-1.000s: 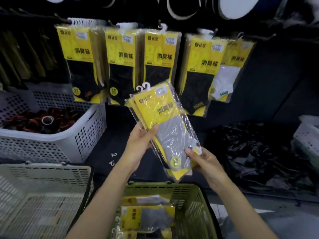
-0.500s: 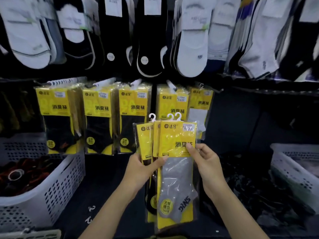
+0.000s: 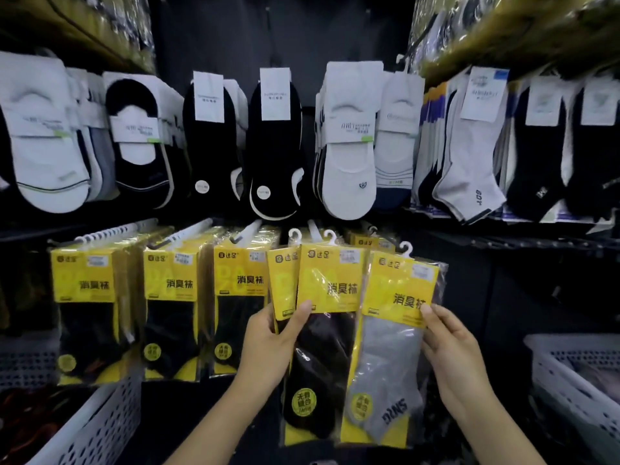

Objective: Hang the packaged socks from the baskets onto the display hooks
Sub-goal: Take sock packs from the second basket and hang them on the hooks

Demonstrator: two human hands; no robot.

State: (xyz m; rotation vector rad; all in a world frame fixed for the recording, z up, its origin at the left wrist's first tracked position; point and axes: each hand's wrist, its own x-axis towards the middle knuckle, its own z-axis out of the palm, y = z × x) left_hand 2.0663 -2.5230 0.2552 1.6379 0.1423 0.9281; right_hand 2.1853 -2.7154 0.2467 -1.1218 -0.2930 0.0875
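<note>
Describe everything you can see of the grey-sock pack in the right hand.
The clear plastic pack with a grey sock has a yellow card header with black characters, a white label at its top right and a white plastic hanger hook on top, free of any display hook. A round yellow sticker sits low left; dark lettering marks the sock's toe. It tilts slightly, top to the right. The right hand pinches its right edge, thumb in front.

Three packs are held: one grey pack, one black pack, one half-hidden pack. Three hanging stacks show fully, and two white baskets.
</note>
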